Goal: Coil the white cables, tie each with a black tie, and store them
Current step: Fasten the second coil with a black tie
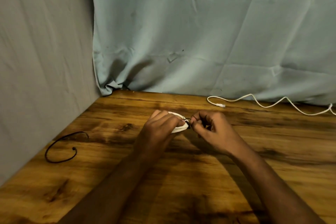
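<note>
Centrally, the left hand (161, 123) grips a coiled white cable (179, 127) just above the counter (200, 178), its fingers hiding most of the coil. Touching it, the right hand (211, 129) pinches a black tie (188, 121) at the bundle's end. Well apart, a spare black tie (61, 148) lies left; another white cable (263, 102) trails along the blue curtain (200, 32).

i'm holding a coiled white cable (179, 127) bunched tight, a black tie (188, 122) looping around its right end. a second white cable (283, 100) is lying uncoiled at the desk's far right; a spare black tie (54, 148) is curling open at left.
</note>
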`<action>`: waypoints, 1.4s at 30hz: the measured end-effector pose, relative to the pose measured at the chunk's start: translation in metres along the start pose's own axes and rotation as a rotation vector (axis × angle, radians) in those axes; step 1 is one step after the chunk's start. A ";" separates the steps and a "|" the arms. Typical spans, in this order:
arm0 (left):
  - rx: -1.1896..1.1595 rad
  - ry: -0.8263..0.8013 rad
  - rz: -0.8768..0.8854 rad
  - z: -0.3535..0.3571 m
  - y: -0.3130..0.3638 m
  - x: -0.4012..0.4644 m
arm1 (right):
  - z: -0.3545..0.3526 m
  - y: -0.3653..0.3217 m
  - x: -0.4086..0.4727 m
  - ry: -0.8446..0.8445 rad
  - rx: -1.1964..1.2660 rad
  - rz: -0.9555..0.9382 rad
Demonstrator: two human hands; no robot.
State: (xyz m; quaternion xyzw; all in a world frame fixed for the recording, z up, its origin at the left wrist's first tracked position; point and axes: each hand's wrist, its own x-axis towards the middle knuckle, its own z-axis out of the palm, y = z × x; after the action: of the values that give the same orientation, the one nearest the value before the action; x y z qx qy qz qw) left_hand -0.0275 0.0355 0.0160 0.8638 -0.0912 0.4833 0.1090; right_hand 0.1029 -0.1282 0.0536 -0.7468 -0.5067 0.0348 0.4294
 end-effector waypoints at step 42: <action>-0.776 -0.075 -0.646 -0.006 0.002 0.010 | -0.009 0.005 0.001 -0.051 0.048 -0.055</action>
State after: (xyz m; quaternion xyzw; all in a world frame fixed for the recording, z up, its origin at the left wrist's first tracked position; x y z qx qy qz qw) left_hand -0.0276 0.0343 0.0284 0.7606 0.0038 0.3238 0.5627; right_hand 0.1115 -0.1341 0.0563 -0.7208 -0.5369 0.0544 0.4350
